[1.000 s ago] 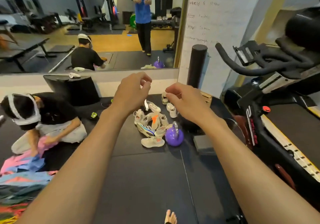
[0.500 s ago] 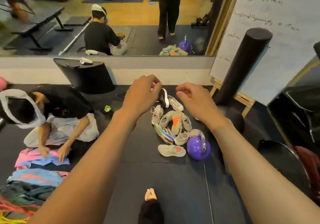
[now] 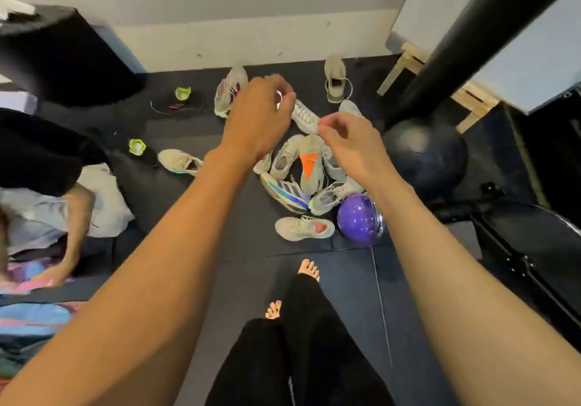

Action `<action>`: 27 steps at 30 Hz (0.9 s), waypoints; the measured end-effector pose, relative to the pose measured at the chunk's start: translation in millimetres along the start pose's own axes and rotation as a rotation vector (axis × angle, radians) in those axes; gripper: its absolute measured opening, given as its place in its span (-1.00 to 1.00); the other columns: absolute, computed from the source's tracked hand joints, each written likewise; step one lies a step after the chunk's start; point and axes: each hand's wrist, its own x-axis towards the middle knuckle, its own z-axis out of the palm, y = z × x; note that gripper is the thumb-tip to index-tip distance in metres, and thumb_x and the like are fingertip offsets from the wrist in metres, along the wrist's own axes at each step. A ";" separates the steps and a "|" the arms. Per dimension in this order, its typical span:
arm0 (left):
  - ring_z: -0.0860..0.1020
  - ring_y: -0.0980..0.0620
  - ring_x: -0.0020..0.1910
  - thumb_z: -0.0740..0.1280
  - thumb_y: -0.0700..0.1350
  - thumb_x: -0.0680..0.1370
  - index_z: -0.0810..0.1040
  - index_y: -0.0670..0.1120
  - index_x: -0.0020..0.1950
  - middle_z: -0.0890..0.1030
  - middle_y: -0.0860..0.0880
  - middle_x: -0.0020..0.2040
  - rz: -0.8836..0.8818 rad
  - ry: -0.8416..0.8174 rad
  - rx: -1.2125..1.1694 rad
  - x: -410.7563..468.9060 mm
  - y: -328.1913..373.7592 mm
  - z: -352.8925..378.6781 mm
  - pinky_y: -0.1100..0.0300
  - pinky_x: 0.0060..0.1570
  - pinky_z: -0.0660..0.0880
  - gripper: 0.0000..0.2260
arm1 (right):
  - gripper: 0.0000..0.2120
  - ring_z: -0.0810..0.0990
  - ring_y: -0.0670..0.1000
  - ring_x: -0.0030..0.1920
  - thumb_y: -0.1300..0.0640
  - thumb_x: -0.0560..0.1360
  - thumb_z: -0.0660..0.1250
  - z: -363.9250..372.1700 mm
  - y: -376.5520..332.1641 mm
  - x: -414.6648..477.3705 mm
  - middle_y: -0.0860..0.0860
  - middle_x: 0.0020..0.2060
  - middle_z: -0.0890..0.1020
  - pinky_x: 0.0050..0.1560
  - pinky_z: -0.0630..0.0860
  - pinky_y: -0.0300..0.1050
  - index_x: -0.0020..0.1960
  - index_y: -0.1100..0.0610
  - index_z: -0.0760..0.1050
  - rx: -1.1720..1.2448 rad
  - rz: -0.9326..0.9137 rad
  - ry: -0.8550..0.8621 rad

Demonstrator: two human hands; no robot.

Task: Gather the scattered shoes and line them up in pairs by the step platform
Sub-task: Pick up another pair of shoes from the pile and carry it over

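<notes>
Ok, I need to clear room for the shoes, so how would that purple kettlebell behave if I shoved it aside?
The purple kettlebell has a round, glossy body, so it would probably rock or roll rather than slide cleanly. It likely feels heavy for its size. It touches a pale sneaker in the pile, so a shove toward the pile may drag that shoe along.

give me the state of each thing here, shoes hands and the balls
left hand: raised over the pile, fingers curled, holding nothing clear
right hand: raised, fingers pinched, no shoe held
shoe pile: heaped, unpaired
orange-soled shoe: sole up
tan shoe: upright, apart, by the wall
purple ball: on the mat, touching the pile
black ball: resting on the mat
</notes>
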 end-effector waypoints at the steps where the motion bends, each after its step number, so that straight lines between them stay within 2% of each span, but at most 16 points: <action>1: 0.55 -0.06 -0.03 0.21 -0.08 0.58 0.59 -0.12 0.09 0.62 -0.12 -0.01 -0.009 -0.001 -0.017 6.8 -13.9 12.4 0.04 0.04 0.45 -0.79 | -0.83 0.58 -0.07 -0.01 0.06 0.54 0.26 12.0 12.7 11.5 -0.08 -0.07 0.64 0.07 0.47 -0.15 0.05 0.06 0.58 0.009 0.014 -0.015; 4: 0.57 -0.05 -0.09 0.22 -0.07 0.59 0.58 -0.11 0.08 0.62 -0.09 -0.07 -0.064 -0.031 -0.045 27.2 -65.6 63.2 -0.02 0.00 0.48 -0.79 | -0.80 0.59 -0.03 0.08 0.09 0.57 0.26 60.7 61.7 47.9 0.00 0.06 0.65 0.14 0.48 -0.11 0.14 0.10 0.57 0.009 0.060 -0.069; 7: 0.60 -0.04 -0.13 0.21 -0.05 0.58 0.57 -0.08 0.05 0.60 -0.02 -0.10 -0.112 -0.097 -0.079 39.6 -128.0 124.6 0.00 -0.04 0.51 -0.82 | -0.80 0.57 -0.04 0.00 0.12 0.56 0.27 119.3 117.9 73.3 -0.02 0.00 0.65 0.02 0.42 -0.21 0.12 0.13 0.59 0.001 0.107 -0.084; 9: 0.58 -0.02 -0.09 0.22 -0.05 0.58 0.57 -0.06 0.04 0.59 0.00 -0.08 -0.115 -0.127 -0.064 42.2 -172.5 167.5 0.07 -0.04 0.48 -0.83 | -0.82 0.54 -0.08 -0.04 0.10 0.55 0.28 160.7 157.0 87.3 -0.08 -0.07 0.61 0.00 0.40 -0.21 0.09 0.09 0.59 -0.007 0.164 -0.089; 13: 0.53 -0.07 0.00 0.21 -0.05 0.58 0.56 -0.06 0.08 0.60 -0.08 -0.01 -0.058 -0.209 -0.042 42.0 -259.7 256.0 -0.01 -0.01 0.48 -0.82 | -0.81 0.55 -0.05 0.00 0.09 0.55 0.27 251.3 238.9 118.5 -0.03 -0.01 0.63 0.04 0.44 -0.12 0.11 0.09 0.57 -0.010 0.232 -0.078; 16: 0.55 -0.09 -0.01 0.22 -0.07 0.57 0.58 -0.06 0.10 0.62 -0.10 0.02 -0.016 -0.238 -0.028 42.0 -316.1 313.6 0.01 -0.06 0.48 -0.80 | -0.80 0.57 0.01 0.06 0.08 0.56 0.27 317.6 293.7 141.0 0.00 0.04 0.64 0.01 0.44 -0.08 0.13 0.09 0.55 -0.010 0.295 -0.065; 21: 0.55 -0.08 -0.03 0.22 -0.10 0.57 0.59 -0.08 0.05 0.62 -0.08 -0.03 0.013 -0.289 -0.052 38.9 -389.5 386.0 -0.06 -0.05 0.50 -0.82 | -0.67 0.48 0.16 0.23 0.09 0.56 0.23 394.6 370.2 186.4 0.10 0.24 0.53 0.15 0.38 0.00 0.31 0.09 0.41 -0.125 0.500 0.060; 24: 0.55 -0.06 -0.04 0.22 -0.10 0.57 0.58 -0.06 0.03 0.61 -0.05 -0.04 0.010 -0.289 -0.063 40.6 -419.5 419.9 -0.05 -0.04 0.51 -0.84 | -0.57 0.42 0.16 0.30 0.13 0.54 0.26 418.4 407.5 208.7 0.10 0.32 0.46 0.21 0.39 0.04 0.39 0.09 0.32 -0.149 0.522 0.110; 27: 0.54 -0.07 -0.01 0.21 -0.08 0.58 0.57 -0.05 0.06 0.60 -0.06 0.01 0.002 -0.318 -0.050 41.0 -443.3 443.3 -0.06 -0.01 0.51 -0.83 | -0.45 0.34 0.18 0.36 0.09 0.50 0.31 431.2 431.8 220.8 0.11 0.37 0.39 0.27 0.37 0.11 0.44 0.11 0.24 -0.235 0.517 0.071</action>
